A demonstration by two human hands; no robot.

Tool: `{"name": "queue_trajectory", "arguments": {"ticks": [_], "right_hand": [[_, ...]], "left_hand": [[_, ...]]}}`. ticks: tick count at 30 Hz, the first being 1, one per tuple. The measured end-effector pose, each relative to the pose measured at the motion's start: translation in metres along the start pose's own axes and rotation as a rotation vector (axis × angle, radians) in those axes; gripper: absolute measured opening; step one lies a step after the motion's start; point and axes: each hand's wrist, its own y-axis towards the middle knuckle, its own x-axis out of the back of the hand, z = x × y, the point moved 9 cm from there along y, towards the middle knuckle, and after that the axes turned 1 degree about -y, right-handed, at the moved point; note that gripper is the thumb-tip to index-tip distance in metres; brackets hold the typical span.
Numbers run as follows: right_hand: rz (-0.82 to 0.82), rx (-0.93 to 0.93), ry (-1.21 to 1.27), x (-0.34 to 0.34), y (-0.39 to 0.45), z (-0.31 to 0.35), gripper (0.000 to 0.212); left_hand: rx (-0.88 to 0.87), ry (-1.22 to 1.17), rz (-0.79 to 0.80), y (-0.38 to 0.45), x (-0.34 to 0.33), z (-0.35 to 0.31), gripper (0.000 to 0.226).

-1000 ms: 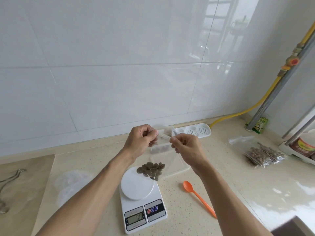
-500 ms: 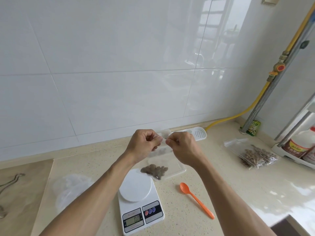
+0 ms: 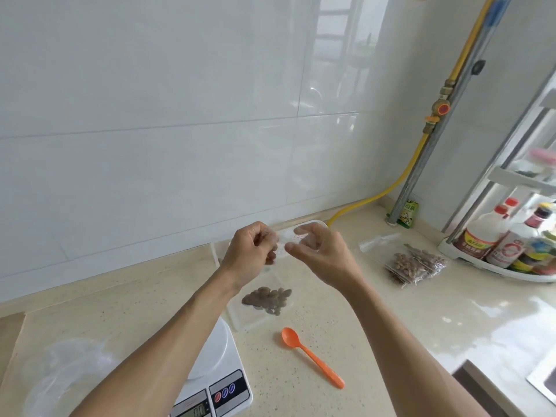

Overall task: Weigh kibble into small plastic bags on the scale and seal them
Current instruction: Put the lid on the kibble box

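You pinch the top edge of the small plastic bag [image 3: 264, 284] with both hands, left hand [image 3: 251, 255] and right hand [image 3: 319, 254], so it hangs above the table [image 3: 376, 326], kibble [image 3: 267, 297] settled low, clear for sealing.

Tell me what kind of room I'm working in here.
Most likely a home kitchen: a speckled stone countertop against glossy white wall tiles, a yellow gas hose with a valve in the corner, and a rack of condiment bottles at the right.
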Motion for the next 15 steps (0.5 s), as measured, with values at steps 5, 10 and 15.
{"name": "queue_trajectory", "arguments": {"ticks": [5,10,15], "right_hand": [[-0.041,-0.139,0.235,0.059,0.012,-0.072,0.024],[-0.078,-0.241,0.367,0.123,0.041,-0.139,0.025],[0.076,-0.329,0.293,0.163,0.059,-0.214,0.025]], "left_hand": [[0.113,-0.144,0.070,0.041,-0.068,0.007,0.020],[0.122,-0.047,0.194,0.091,-0.154,0.010,0.022],[0.241,-0.301,0.100,0.144,-0.237,0.033,0.022]]}}
